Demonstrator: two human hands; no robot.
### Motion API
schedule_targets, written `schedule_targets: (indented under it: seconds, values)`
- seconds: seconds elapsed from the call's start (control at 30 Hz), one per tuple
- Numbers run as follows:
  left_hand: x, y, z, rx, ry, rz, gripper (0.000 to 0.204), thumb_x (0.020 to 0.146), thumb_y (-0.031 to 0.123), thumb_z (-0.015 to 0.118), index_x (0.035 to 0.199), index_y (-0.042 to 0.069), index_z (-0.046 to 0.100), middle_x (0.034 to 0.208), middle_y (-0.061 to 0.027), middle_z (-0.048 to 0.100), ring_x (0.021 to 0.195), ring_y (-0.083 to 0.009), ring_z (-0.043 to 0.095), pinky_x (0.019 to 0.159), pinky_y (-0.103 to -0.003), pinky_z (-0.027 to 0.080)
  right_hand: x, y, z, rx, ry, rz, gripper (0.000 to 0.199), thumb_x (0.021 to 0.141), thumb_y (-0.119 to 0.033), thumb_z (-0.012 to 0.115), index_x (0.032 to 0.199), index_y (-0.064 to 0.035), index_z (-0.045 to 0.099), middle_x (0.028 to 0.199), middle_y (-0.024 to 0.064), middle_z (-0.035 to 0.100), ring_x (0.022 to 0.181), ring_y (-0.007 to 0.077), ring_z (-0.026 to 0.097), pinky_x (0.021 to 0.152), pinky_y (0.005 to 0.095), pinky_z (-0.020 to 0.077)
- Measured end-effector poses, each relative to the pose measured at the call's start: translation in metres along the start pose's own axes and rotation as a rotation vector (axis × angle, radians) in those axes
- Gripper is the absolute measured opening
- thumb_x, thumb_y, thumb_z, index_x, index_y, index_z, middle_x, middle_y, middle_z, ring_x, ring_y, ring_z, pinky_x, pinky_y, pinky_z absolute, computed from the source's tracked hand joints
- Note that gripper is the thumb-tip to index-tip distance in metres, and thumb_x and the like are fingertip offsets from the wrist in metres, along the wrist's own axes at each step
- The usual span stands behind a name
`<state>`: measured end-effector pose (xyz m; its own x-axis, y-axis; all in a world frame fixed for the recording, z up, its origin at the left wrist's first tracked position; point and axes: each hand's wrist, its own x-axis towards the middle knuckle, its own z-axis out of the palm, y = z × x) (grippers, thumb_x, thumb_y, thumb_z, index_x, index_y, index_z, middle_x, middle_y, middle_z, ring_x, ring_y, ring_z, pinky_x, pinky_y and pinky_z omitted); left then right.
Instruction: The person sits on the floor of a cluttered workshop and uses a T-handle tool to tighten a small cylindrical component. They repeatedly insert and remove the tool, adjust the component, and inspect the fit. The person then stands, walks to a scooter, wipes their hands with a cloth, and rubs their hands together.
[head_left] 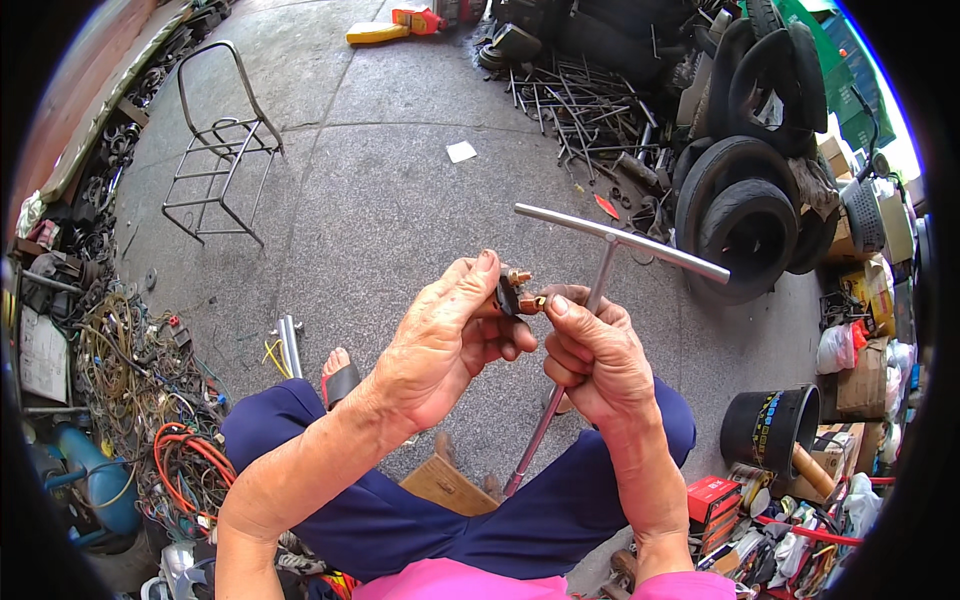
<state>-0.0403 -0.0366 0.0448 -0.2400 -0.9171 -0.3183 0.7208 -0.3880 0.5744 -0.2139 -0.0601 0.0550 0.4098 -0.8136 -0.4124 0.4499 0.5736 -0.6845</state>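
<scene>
Up in front of my knees, my left hand [440,335] is closed round a small black part with copper-coloured threaded studs [507,296]; the fingers hide much of its body. My right hand [605,360] grips the shaft of a steel T-handle wrench [615,239]. Its crossbar sticks out above the knuckles, and the shaft slants down between my legs toward the floor. The thumb and forefinger of that same hand pinch at the end of the lower stud, where a small brass-coloured piece [541,302] shows. Whether it is a nut is too small to tell.
A bare metal chair frame [222,150] stands at far left. Tangled wires [150,370] and an orange hose [185,460] lie left. Metal rods [585,105] and tyres [745,225] are heaped at far right. A black bucket [765,430] stands near right; a wooden block [445,480] sits between my legs.
</scene>
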Motion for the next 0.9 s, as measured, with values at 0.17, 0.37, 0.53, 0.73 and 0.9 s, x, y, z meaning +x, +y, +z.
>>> schedule_targets:
  seconds: [0.17, 0.37, 0.53, 0.73, 0.9]
  values:
    - [-0.0003, 0.0007, -0.0006, 0.024, 0.007, 0.008, 0.033, 0.099, 0.036, 0.046, 0.106, 0.006, 0.056, 0.09, -0.0066, 0.065, 0.074, -0.0165, 0.062, 0.066, -0.029, 0.049, -0.0003, 0.0008, 0.0025, -0.037, 0.03, -0.029, 0.016, 0.086, -0.011, 0.069, 0.097, -0.0005, 0.065, 0.057, -0.006, 0.048, 0.042, 0.0006, 0.03, 0.038, 0.0191, 0.0213]
    - [0.0004, 0.0004, -0.0014, 0.034, 0.009, -0.001, 0.032, 0.099, 0.035, 0.046, 0.106, 0.006, 0.056, 0.091, -0.0061, 0.064, 0.074, -0.0162, 0.062, 0.067, -0.028, 0.049, 0.0008, 0.0026, 0.0051, -0.131, 0.086, -0.08, 0.012, 0.087, -0.008, 0.065, 0.097, -0.0015, 0.064, 0.057, -0.0061, 0.042, 0.043, 0.0012, 0.029, 0.039, 0.0193, 0.0217]
    - [0.0009, -0.0003, -0.0017, 0.02, -0.01, -0.001, 0.03, 0.099, 0.033, 0.046, 0.107, 0.006, 0.056, 0.091, -0.006, 0.064, 0.075, -0.0162, 0.063, 0.068, -0.028, 0.049, 0.0011, 0.0038, 0.0038, -0.09, 0.093, -0.084, 0.012, 0.087, -0.008, 0.066, 0.097, -0.001, 0.064, 0.058, -0.0054, 0.045, 0.043, 0.0012, 0.03, 0.039, 0.019, 0.022]
    - [0.0011, -0.0002, -0.0004, 0.0, -0.001, 0.008, 0.027, 0.097, 0.033, 0.05, 0.102, 0.006, 0.051, 0.09, -0.0065, 0.063, 0.073, -0.0164, 0.063, 0.064, -0.026, 0.046, 0.0014, 0.0052, 0.0009, -0.112, 0.072, -0.08, 0.018, 0.085, -0.012, 0.07, 0.097, 0.0012, 0.065, 0.061, -0.0038, 0.054, 0.043, 0.0004, 0.033, 0.039, 0.0186, 0.0229]
    - [0.0017, -0.0011, -0.0048, -0.005, -0.014, -0.007, 0.026, 0.099, 0.03, 0.047, 0.106, 0.006, 0.053, 0.089, -0.0058, 0.063, 0.074, -0.0165, 0.064, 0.066, -0.027, 0.049, 0.001, 0.0059, 0.0044, -0.181, 0.098, -0.067, 0.02, 0.084, -0.013, 0.071, 0.097, 0.0015, 0.065, 0.059, -0.0051, 0.052, 0.043, 0.0003, 0.033, 0.039, 0.0183, 0.023]
